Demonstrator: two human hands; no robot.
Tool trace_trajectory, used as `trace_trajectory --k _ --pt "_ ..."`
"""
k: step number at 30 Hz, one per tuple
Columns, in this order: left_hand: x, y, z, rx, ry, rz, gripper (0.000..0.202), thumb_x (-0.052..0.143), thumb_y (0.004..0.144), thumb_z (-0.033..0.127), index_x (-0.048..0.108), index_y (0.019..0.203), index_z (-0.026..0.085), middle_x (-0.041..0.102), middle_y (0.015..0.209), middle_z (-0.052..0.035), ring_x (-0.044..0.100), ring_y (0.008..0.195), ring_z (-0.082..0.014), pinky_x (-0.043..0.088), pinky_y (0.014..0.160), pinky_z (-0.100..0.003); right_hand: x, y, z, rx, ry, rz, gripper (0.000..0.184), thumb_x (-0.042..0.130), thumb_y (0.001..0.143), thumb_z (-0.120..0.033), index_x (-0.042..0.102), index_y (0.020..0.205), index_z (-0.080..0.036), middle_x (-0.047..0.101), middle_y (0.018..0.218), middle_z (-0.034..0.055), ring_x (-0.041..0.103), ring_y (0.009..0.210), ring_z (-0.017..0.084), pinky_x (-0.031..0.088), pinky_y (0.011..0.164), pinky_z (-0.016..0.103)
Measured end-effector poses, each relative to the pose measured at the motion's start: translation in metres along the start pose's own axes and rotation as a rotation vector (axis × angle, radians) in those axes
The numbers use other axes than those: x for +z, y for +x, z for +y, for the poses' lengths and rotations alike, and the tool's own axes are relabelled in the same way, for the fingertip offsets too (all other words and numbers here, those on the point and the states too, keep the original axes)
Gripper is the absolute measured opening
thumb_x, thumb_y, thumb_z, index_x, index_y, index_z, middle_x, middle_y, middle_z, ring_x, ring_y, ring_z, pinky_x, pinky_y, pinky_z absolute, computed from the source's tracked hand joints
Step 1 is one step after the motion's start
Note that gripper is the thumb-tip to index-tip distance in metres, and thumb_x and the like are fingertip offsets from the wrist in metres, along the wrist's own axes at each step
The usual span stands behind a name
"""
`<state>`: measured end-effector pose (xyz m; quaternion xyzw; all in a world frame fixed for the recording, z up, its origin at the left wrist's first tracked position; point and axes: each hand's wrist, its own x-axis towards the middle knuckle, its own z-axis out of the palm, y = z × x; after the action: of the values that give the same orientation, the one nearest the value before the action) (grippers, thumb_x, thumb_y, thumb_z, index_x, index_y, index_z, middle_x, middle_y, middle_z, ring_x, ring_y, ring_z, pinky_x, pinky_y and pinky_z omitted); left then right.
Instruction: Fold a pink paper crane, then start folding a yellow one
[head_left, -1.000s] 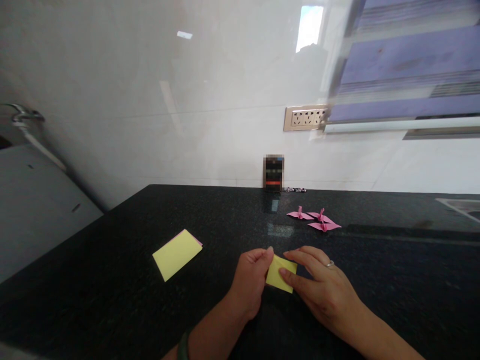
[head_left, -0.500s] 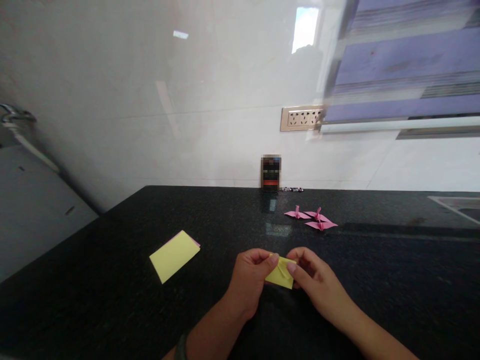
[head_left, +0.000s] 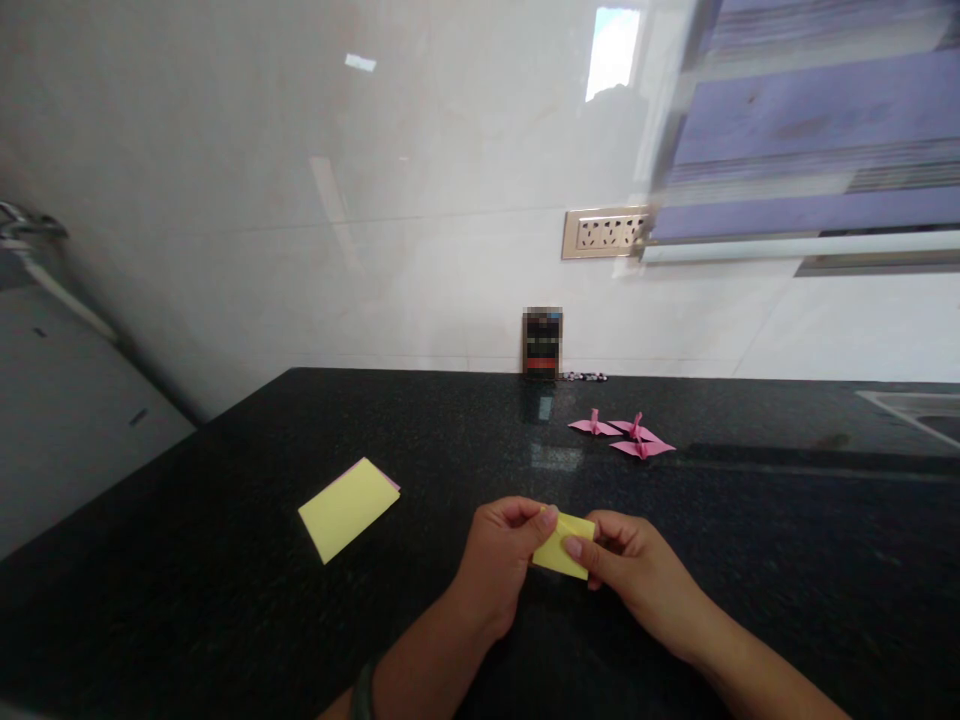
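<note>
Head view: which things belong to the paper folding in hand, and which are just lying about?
Belongs:
folded yellow paper, held by left hand and right hand
probably yellow-topped paper stack
probably three pink paper cranes

Lying about, it seems:
pixelated upright object, perhaps a phone
beaded strand beside it

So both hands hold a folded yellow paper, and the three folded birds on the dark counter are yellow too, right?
One slip: the three folded birds on the dark counter are pink, not yellow, in the head view. The left hand and right hand do hold the folded yellow paper.
</note>
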<state>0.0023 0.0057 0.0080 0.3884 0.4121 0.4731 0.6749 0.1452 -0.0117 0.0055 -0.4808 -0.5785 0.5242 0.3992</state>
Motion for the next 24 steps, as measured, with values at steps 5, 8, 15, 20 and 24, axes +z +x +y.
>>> trace_trajectory --k 5,8,15,20,24 --pt "0.0007 -0.0007 0.0022 0.021 -0.011 0.016 0.020 0.063 0.065 0.031 0.060 0.065 0.012 0.058 0.057 -0.0012 0.050 0.051 -0.0097 0.037 0.050 -0.022 -0.0002 -0.0007 0.0000 -0.012 -0.017 -0.034 0.023 0.053 0.075 -0.036 0.053 0.065 -0.015 0.047 0.056 -0.0033 0.040 0.049 0.009 0.033 0.047 0.020" --pt "0.0022 -0.0028 0.0029 0.018 0.014 -0.031 0.019 0.065 0.063 0.029 0.059 0.067 0.012 0.058 0.059 -0.0006 0.050 0.051 -0.0089 0.035 0.048 -0.020 0.0005 -0.0013 0.0026 -0.015 -0.043 -0.019 0.024 0.052 0.075 -0.036 0.053 0.064 -0.015 0.046 0.055 -0.0029 0.039 0.050 0.009 0.032 0.047 0.020" --pt "0.0050 -0.0061 0.0022 0.022 0.081 -0.055 0.021 0.069 0.059 0.027 0.057 0.058 0.010 0.055 0.053 -0.0002 0.046 0.049 -0.0088 0.035 0.050 -0.022 0.0019 -0.0019 0.0058 -0.036 -0.070 -0.017 0.023 0.052 0.076 -0.032 0.052 0.063 -0.014 0.043 0.054 -0.0037 0.035 0.049 0.008 0.027 0.046 0.020" --pt "0.0045 -0.0035 0.0022 0.007 0.090 -0.037 0.029 0.062 0.065 0.037 0.057 0.057 0.010 0.053 0.052 -0.0005 0.044 0.047 -0.0085 0.032 0.047 -0.021 0.0001 -0.0015 0.0001 -0.037 -0.052 -0.017 0.026 0.053 0.075 -0.031 0.048 0.056 -0.015 0.040 0.051 -0.0045 0.034 0.049 0.008 0.026 0.046 0.020" --pt "0.0035 -0.0024 0.0050 -0.033 0.025 -0.044 0.040 0.050 0.071 0.048 0.055 0.055 0.011 0.049 0.048 0.0005 0.044 0.044 -0.0093 0.032 0.045 -0.022 -0.0018 -0.0020 -0.0030 -0.002 -0.016 -0.029 0.024 0.054 0.074 -0.030 0.049 0.056 -0.014 0.042 0.051 -0.0046 0.035 0.048 0.008 0.026 0.045 0.020"
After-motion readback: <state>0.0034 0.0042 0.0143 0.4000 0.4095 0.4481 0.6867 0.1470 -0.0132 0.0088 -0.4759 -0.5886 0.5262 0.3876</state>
